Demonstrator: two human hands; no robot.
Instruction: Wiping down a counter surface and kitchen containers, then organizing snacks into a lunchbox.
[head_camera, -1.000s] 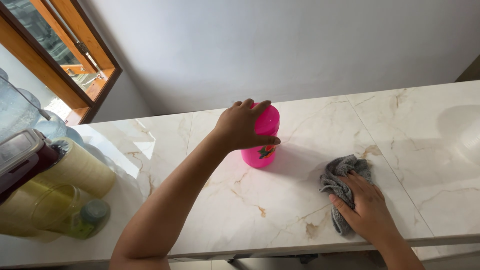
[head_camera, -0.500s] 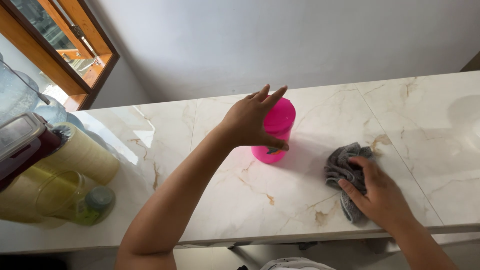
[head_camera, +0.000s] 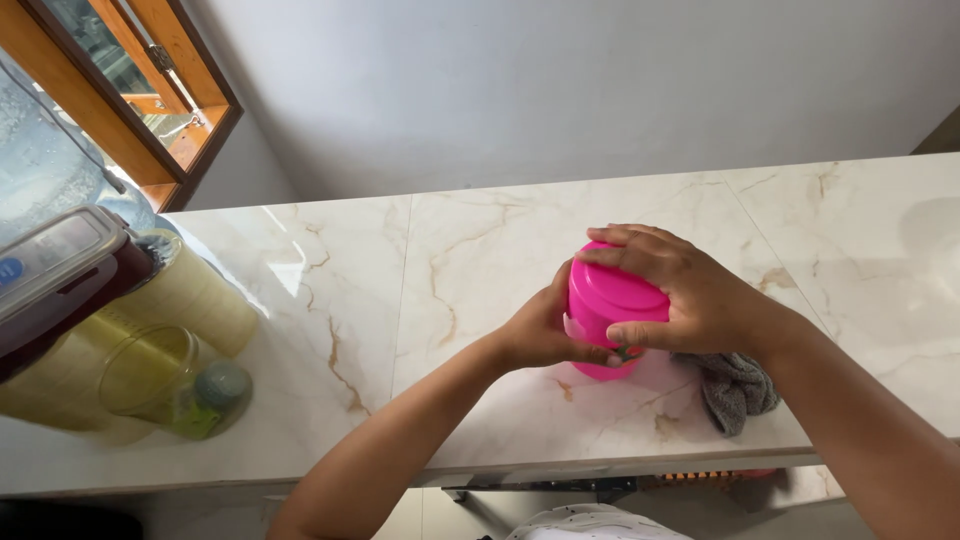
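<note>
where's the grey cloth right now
In the head view the grey cloth lies on the marble counter near its front edge, just right of the pink container, partly under the right hand.

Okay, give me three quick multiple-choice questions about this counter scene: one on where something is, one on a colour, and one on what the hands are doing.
1. Where does the grey cloth lie?
A. On the counter under the right forearm
B. On the window sill
C. Inside the container

2. What colour is the container?
A. Green
B. Pink
C. White

3. How do the hands stand?
A. Both are off the container
B. Only the left hand touches it
C. The left hand grips its side and the right hand covers its lid

Answers:
1 A, the cloth lies bunched on the marble counter by the right wrist.
2 B, body and lid are bright pink.
3 C, both hands clasp it, the right on top.
</note>
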